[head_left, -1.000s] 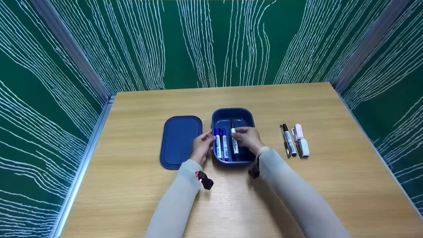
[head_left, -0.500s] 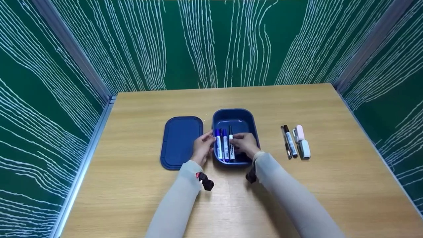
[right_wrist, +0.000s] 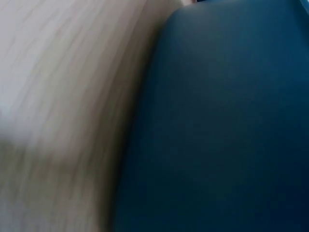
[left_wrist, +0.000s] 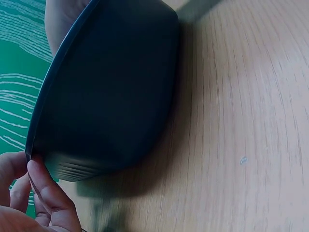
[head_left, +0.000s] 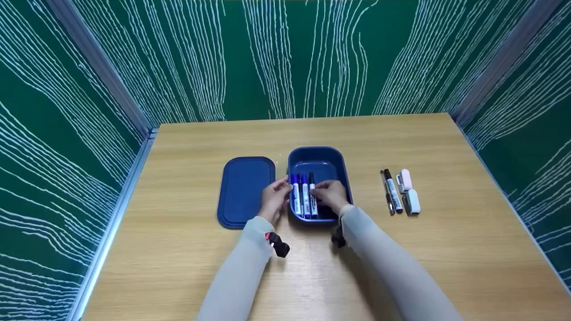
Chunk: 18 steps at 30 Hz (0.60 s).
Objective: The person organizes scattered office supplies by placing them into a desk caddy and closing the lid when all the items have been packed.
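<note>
A deep blue box (head_left: 317,154) stands on the table, its outer wall (left_wrist: 108,87) large in the left wrist view. My left hand (head_left: 272,198) pinches the box's left rim between thumb and finger. Inside, two blue-capped markers (head_left: 296,203) lie side by side along the left wall, with a thin dark pen (head_left: 301,196) between them. My right hand (head_left: 333,195) reaches into the box and pinches a white marker with a black cap (head_left: 314,208), just right of those. The right wrist view is filled by the box wall (right_wrist: 217,116); the right fingers are hidden there.
A flat blue lid (head_left: 244,191) lies left of the box. Off to the right are a slim pen (head_left: 387,196), another black-capped marker (head_left: 394,194), and two small rounded objects, one pink (head_left: 405,180), one pale blue (head_left: 413,203). Green patterned panels (head_left: 312,58) border the table.
My right hand has moved the black-capped marker left and lowered it beside the blue-capped ones. The left hand has stayed at the rim.
</note>
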Motion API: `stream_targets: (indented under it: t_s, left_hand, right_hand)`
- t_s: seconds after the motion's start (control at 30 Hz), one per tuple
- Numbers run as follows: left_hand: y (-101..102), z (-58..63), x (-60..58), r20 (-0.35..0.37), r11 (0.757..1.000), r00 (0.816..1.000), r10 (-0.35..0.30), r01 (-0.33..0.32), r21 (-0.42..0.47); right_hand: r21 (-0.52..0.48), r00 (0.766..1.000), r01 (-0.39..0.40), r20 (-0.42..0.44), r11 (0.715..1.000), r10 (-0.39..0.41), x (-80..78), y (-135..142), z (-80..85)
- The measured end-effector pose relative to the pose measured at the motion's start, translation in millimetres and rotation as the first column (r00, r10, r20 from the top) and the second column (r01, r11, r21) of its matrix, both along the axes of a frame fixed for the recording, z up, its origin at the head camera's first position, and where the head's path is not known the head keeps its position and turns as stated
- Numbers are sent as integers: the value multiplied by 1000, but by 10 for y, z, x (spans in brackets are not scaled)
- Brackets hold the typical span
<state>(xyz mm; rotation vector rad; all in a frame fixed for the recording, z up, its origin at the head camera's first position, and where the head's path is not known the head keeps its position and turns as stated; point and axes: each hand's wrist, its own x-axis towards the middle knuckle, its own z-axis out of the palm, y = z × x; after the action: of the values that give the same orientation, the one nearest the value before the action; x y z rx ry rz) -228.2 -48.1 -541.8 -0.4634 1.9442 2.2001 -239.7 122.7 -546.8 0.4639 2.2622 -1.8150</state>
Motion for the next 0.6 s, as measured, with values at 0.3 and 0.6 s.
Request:
stream_targets:
  t_s: [0.3, 0.6]
  left_hand:
    - [-1, 53, 7, 6, 1000, 1000, -25, 25, 18]
    - [-5, -4, 1, 11, 1000, 1000, -10, 10, 3]
  right_hand:
    - [105, 1000, -6, -18, 994, 8, -6, 7, -32]
    - [183, 998, -17, -62, 983, 29, -6, -24, -73]
